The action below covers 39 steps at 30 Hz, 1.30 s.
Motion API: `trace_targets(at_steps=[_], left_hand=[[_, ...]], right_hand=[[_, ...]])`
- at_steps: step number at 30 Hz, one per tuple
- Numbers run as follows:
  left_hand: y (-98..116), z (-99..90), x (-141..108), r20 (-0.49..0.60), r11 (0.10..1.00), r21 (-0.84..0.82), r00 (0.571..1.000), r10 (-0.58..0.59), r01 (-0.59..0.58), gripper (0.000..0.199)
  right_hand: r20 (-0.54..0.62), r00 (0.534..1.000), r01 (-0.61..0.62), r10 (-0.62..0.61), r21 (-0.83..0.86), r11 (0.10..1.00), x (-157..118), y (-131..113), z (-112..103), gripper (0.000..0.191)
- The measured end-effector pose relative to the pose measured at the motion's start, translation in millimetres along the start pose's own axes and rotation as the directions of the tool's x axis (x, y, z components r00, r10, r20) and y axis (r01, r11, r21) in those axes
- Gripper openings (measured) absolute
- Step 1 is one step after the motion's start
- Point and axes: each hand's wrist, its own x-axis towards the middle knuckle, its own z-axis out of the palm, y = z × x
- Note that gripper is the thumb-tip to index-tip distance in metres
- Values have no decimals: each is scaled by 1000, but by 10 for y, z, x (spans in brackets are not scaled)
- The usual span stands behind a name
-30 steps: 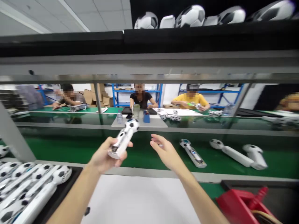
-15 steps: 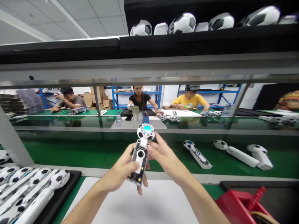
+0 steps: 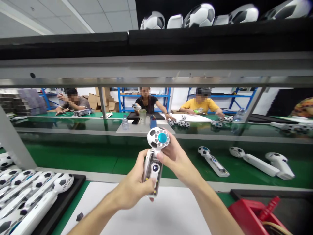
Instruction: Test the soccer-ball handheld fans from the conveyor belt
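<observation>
Device: here it is, held up just below the middle of the frame, the device (image 3: 154, 160) tilted slightly, ball end (image 3: 158, 138) up, its blue disc facing us and a small round display (image 3: 156, 168) lit.
Left hand: the left hand (image 3: 138, 182) has the handle, thumb pressed across the front below the display; the other fingers curl behind, mostly hidden, a fingertip peeking out underneath.
Right hand: the right hand (image 3: 176, 155) is up at the neck, thumb tip there, forefinger behind the ball; how the remaining fingers sit, I cannot tell.
Sheet: white sheet (image 3: 158, 218) below the hands, a black chip (image 3: 79, 216) on it at lower left.
Tray: lower left, a black tray (image 3: 66, 199) carries a row of football-patterned units (image 3: 46, 204).
Belt: across the green belt (image 3: 73, 153), right of centre, lies one unit with its display showing; farther right, two more whose ends appear to meet.
Red box: lower right corner, the red box (image 3: 244, 213) with a red handle (image 3: 269, 209) leaning out.
Across the way: co-workers at the far bench, one in yellow (image 3: 200, 105) at upper right of centre.
</observation>
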Motion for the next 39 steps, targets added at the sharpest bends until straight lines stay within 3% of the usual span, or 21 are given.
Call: trace_targets(at_steps=[3,6,13,26,39], left_hand=[[-21,38,-6,117,961,-274,991,71,-37,67],[0,69,-19,182,931,-363,978,103,-31,70],[102,154,-111,159,940,-341,984,81,-22,64],[62,154,-62,95,926,-377,992,79,-38,54],[36,90,-16,99,931,-363,991,90,-48,60]], right_hand=[[-14,1000,5,-4,64,998,-21,-79,54,78],[-24,1000,1,2,93,996,-54,-149,98,78],[-53,998,43,-39,88,995,-117,-216,128,80],[-42,999,16,-12,93,996,-87,-171,176,77],[-15,993,-118,118,34,992,-81,-253,266,43]])
